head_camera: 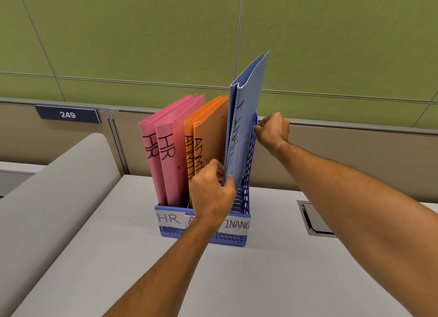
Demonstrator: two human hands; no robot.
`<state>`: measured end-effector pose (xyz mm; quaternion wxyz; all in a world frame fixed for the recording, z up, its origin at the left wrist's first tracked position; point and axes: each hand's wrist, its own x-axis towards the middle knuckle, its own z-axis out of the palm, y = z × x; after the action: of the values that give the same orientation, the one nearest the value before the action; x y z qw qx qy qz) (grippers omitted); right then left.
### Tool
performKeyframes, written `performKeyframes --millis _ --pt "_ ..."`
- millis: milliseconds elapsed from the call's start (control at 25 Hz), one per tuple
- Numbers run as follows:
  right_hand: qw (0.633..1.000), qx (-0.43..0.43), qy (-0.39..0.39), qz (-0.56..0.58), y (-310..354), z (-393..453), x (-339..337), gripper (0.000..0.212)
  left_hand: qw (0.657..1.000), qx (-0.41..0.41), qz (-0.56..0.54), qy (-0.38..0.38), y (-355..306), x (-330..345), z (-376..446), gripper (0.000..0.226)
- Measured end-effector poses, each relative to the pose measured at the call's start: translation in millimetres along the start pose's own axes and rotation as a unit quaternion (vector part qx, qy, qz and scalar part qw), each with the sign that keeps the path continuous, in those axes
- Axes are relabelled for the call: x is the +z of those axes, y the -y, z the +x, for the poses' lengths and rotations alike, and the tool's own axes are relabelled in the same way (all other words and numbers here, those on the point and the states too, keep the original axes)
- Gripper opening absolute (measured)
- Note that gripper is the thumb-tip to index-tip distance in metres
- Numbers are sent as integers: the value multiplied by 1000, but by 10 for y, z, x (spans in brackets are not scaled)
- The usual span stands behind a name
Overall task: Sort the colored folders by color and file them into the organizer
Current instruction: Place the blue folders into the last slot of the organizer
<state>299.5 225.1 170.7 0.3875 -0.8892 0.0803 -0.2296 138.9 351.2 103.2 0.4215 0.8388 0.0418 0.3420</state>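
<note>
The blue organizer (237, 239) stands on the grey bench (272, 281), its front strip labelled HR on the left, a middle word hidden by the forearm, and FINANC on the right. The two pink folders (166, 155), marked HR, sit fully down in the left compartment. The two orange folders (208, 136), marked ADMIN, stand in the middle compartment. So two of the three colours look filed.

The blue folders (246, 117), seemingly two held together, are partly down in the right compartment and stand well above the others, tilted slightly to the right. The left hand (211, 193) is clamped on their near lower edge, fingers on one face and thumb on the other. The right hand (272, 130) is closed at the far top of the organizer's right lattice wall, just beside the blue folders; whether it pinches the wall or the folders' edge I cannot tell.

No other folders lie on the visible bench, so what seems left is seating this blue pair fully.
</note>
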Motion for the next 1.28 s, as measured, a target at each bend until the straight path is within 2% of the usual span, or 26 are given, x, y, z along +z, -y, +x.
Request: performKeyframes --millis 520,680,880,960,1080,1280 --pt "1000 2 0 -4 -6 -13 -26 13 999 -4 -43 -15 -7 -23 -71 16" --pt "1000 5 -7 -11 12 -36 -24 14 996 27 -67 -52 -131 -119 20 21" --pt "1000 -5 20 2 35 -77 -73 9 995 48 -70 -56 -254 -264 58 18" --pt "999 -26 29 11 85 -90 -179 16 995 50 -65 -54 -267 -311 47 19" --pt "996 -83 16 24 240 -62 -455 39 996 40 -63 -44 -301 -355 21 19" --pt "976 -210 -49 8 603 -28 -992 49 997 34 -64 -35 -405 -398 -37 22"
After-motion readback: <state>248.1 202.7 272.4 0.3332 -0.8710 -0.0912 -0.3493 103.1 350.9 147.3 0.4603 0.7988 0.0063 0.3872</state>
